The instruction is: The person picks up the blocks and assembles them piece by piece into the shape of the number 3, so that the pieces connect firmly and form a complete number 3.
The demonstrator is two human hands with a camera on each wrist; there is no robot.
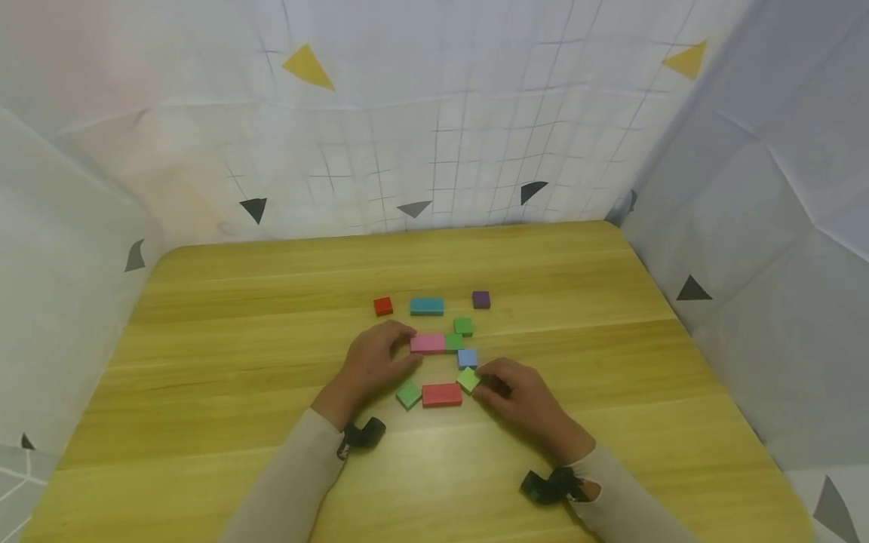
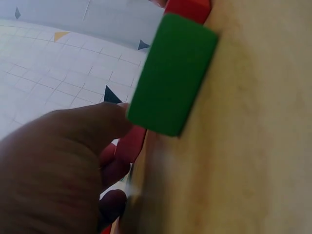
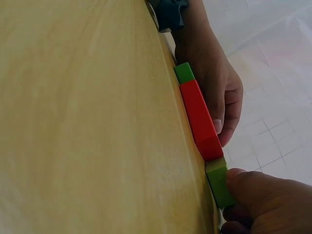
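Note:
My left hand (image 1: 375,358) holds the left end of a pink block (image 1: 428,344), index fingertip at its far corner and thumb at its near edge. A green block (image 1: 454,343) adjoins the pink one's right end. With thumb and index finger, my right hand (image 1: 521,396) pinches a light green block (image 1: 468,380), set at an angle. That block's corner meets the right end of a long red block (image 1: 442,395); a blue block (image 1: 467,359) lies just beyond it. Another green block (image 1: 409,394), also turned at an angle, is at the red block's left end.
Farther back on the wooden table (image 1: 237,317) lie a small red block (image 1: 383,306), a long teal block (image 1: 427,306) and a purple block (image 1: 481,299). One more green block (image 1: 463,326) sits behind the pink row. Patterned white sheets (image 1: 407,136) enclose the table's back and sides.

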